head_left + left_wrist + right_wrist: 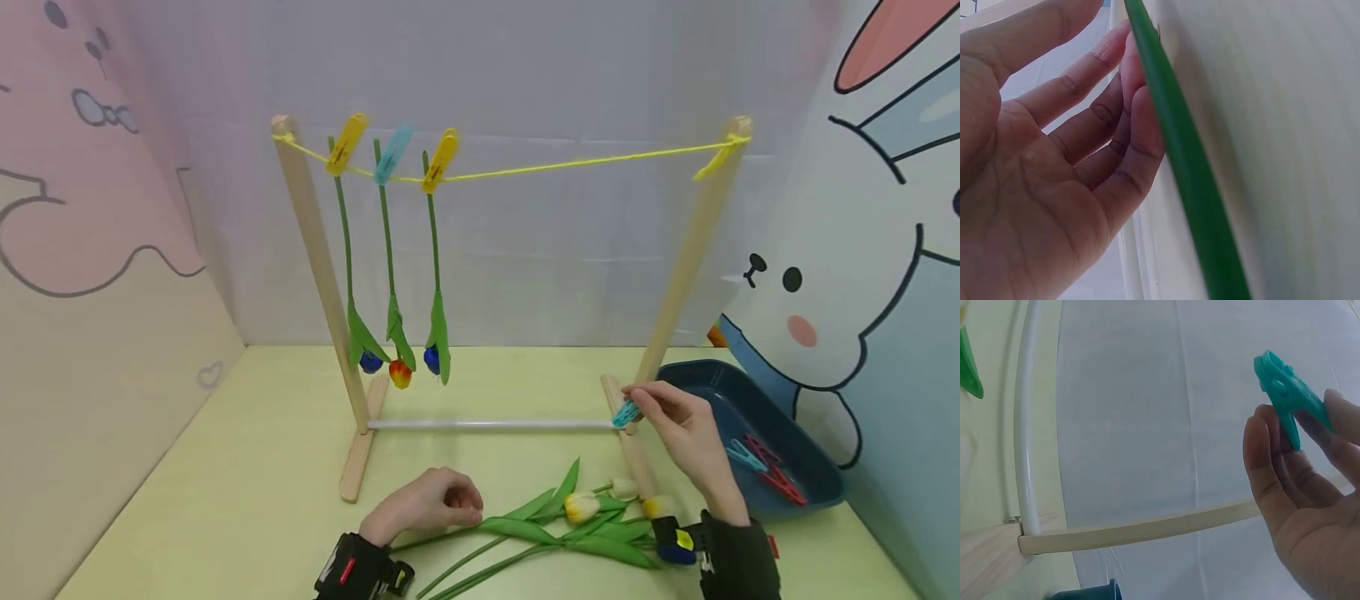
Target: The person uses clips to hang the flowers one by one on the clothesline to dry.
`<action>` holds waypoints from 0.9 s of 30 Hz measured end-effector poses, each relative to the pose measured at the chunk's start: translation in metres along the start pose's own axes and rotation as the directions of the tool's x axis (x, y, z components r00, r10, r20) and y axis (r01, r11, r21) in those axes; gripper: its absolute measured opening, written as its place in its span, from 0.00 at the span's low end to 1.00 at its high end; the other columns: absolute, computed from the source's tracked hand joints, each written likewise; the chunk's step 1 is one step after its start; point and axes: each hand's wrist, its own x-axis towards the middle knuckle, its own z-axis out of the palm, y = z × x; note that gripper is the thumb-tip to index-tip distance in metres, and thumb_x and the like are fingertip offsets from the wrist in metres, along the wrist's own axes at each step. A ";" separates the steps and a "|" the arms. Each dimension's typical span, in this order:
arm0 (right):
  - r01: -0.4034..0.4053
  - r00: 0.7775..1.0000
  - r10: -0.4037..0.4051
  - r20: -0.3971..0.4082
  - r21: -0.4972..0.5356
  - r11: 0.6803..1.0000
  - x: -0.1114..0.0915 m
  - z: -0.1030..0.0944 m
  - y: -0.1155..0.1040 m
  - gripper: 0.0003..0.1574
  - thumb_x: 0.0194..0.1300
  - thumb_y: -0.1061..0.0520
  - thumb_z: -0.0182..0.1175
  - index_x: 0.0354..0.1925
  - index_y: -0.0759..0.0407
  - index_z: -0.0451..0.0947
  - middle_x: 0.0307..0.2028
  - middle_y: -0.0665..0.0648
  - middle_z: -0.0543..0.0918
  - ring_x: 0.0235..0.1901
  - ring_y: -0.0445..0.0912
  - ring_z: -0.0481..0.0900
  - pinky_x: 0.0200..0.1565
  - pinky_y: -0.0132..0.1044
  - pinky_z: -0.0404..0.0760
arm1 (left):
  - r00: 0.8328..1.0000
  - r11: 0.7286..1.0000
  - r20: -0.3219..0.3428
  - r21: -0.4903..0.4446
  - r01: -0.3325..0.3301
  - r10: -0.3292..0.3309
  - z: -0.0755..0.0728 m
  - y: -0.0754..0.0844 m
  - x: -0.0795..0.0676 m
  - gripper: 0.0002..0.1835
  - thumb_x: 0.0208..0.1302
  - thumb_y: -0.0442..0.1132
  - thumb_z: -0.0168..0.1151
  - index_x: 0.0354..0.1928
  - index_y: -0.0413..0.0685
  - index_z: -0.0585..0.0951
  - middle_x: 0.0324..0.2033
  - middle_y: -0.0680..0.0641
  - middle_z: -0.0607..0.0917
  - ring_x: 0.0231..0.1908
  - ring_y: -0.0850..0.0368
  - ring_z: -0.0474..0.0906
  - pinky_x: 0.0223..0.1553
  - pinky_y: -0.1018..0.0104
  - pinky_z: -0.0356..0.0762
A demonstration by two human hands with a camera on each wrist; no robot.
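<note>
Where the loose tulips [581, 507] lie on the desk [187, 500], nearest me, my left grip [431, 504] touches one stem [1180, 144]; whether it pinches, I cannot tell. Beyond, my right grip [681, 429] holds a blue clothespin [626, 414] by its handle end. I'd lift that tulip bloom-down to the yellow line [555, 167], right of the hanging tulips [401, 373] with a matching gap, squeeze the clothespin wide, and clip stem and line together, deep and square.

You can read no text, brand or number; marks on your left wristband [351, 568], at seven o'clock, are too small.
</note>
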 end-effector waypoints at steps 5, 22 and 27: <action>-0.004 1.000 0.005 -0.028 0.014 1.000 0.000 0.000 0.000 0.15 0.72 0.70 0.55 0.53 0.63 0.81 0.38 0.38 0.87 0.35 0.32 0.83 0.44 0.20 0.80 | 1.000 1.000 -0.001 -0.003 0.003 -0.003 -0.002 -0.003 -0.001 0.05 0.64 0.42 0.70 0.36 0.50 0.86 0.26 0.57 0.81 0.26 0.68 0.73 0.30 0.74 0.71; -0.025 0.999 0.034 -0.031 0.252 0.967 0.000 -0.001 0.003 0.16 0.78 0.68 0.46 0.57 0.75 0.74 0.35 0.47 0.83 0.31 0.37 0.86 0.41 0.26 0.85 | 0.999 0.998 0.034 -0.054 0.018 -0.016 0.001 -0.002 0.001 0.05 0.57 0.37 0.76 0.31 0.47 0.87 0.23 0.58 0.80 0.24 0.69 0.74 0.29 0.76 0.71; -0.049 0.996 0.066 -0.065 0.232 0.972 0.002 0.002 0.003 0.18 0.76 0.69 0.49 0.61 0.67 0.74 0.38 0.44 0.83 0.33 0.34 0.84 0.41 0.24 0.84 | 1.000 1.000 0.028 -0.015 0.005 -0.005 0.000 -0.002 0.002 0.05 0.57 0.38 0.76 0.28 0.49 0.87 0.21 0.60 0.79 0.23 0.71 0.72 0.28 0.77 0.69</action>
